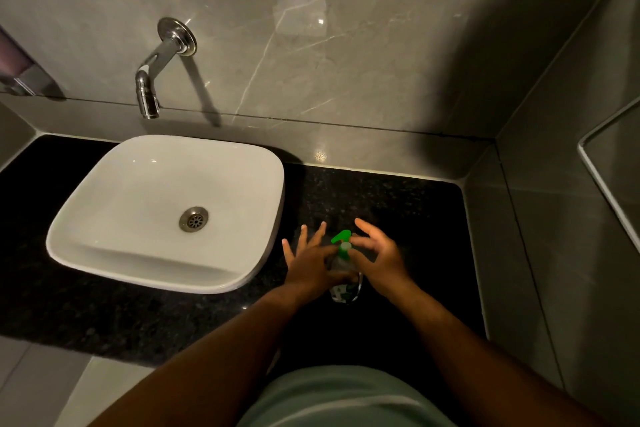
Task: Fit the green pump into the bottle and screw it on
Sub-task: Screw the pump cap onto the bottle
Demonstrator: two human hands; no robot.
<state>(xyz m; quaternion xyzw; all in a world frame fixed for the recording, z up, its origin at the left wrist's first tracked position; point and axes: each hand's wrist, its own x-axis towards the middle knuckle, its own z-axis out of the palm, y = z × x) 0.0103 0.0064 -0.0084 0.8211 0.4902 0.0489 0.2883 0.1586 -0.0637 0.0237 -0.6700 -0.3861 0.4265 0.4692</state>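
A clear bottle (344, 289) with a green-printed label stands on the black counter, right of the sink. The green pump (341, 239) sits on top of the bottle's neck, its nozzle pointing up-left. My left hand (311, 263) steadies the bottle from the left with thumb and forefinger, its other fingers spread out. My right hand (379, 255) pinches the pump's collar from the right with thumb and fingertips. The bottle's middle is hidden behind my hands.
A white basin (104, 243) stands on the black granite counter (398, 204) to the left, with a chrome wall tap (152, 80) above it. Grey tiled walls close in behind and on the right. A mirror runs along the top.
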